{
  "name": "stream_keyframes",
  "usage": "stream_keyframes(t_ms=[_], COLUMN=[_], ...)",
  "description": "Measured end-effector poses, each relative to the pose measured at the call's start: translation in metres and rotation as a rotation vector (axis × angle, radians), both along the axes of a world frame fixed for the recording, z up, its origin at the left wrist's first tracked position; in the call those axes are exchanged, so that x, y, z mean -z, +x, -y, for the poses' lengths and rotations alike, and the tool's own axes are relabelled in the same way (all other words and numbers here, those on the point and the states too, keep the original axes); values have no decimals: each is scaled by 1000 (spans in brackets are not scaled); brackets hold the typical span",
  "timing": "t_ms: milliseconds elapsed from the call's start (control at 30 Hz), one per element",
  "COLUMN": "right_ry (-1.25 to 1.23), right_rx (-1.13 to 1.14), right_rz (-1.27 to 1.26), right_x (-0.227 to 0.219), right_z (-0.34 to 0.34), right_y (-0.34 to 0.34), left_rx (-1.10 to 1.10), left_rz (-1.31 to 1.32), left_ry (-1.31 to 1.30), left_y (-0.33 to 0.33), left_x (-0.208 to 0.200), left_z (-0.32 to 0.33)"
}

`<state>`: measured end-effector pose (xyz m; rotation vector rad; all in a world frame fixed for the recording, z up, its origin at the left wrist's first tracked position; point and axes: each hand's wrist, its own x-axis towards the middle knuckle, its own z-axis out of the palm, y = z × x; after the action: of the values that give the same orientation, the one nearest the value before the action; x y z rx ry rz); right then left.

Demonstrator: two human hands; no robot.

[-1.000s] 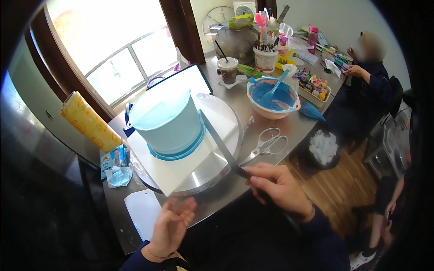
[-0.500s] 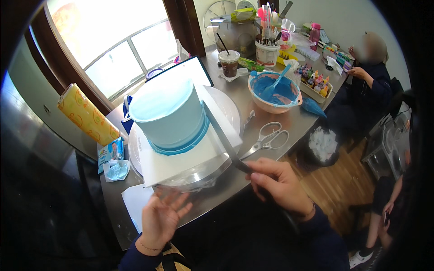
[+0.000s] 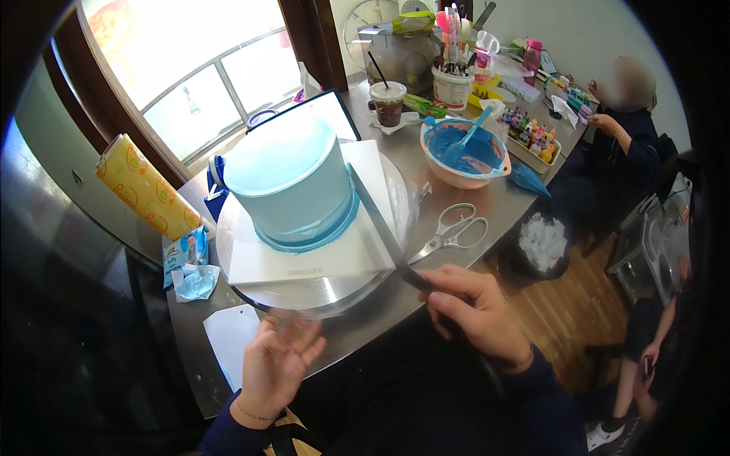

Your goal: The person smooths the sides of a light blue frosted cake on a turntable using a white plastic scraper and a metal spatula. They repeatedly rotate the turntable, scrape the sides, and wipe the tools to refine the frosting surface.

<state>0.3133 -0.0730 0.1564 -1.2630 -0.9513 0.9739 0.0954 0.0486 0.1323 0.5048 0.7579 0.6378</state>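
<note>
Head view: the pale-blue cake [image 3: 293, 186] is standing on a white board [image 3: 258, 262] over the turntable [image 3: 334, 296], its coating looking mostly smooth, the rougher darker base band seemingly unfinished. In front of the cake, the left hand [image 3: 277, 361] is hanging unclenched, empty; the right hand [image 3: 479, 315] is gripping a spatula [image 3: 376, 216]. Rightward of the cake, scissors [image 3: 456, 232], perhaps crowding that spatula, and a bowl [image 3: 449, 175] are resting on the desk [image 3: 190, 327].

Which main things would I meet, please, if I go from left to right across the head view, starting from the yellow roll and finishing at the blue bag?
Yellow roll → cake → cup → bowl → blue bag.
</note>
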Motion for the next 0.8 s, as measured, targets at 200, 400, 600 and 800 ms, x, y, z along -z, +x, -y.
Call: stream_keyframes(t_ms=[200, 400, 600, 800], right_ry=[-16, -15, -31, -18], right_rx=[7, 6, 0, -54], right_rz=[12, -7, 19, 54], right_x=[-3, -4, -4, -5], right_z=[3, 4, 6, 14], right_y=[-1, -2, -3, -5], left_rx=[225, -8, -11, 31], left_rz=[-15, -31, -21, 63], left_ry=[-17, 9, 17, 61], left_y=[3, 1, 2, 5], left_x=[3, -1, -3, -11], left_z=[13, 0, 3, -2])
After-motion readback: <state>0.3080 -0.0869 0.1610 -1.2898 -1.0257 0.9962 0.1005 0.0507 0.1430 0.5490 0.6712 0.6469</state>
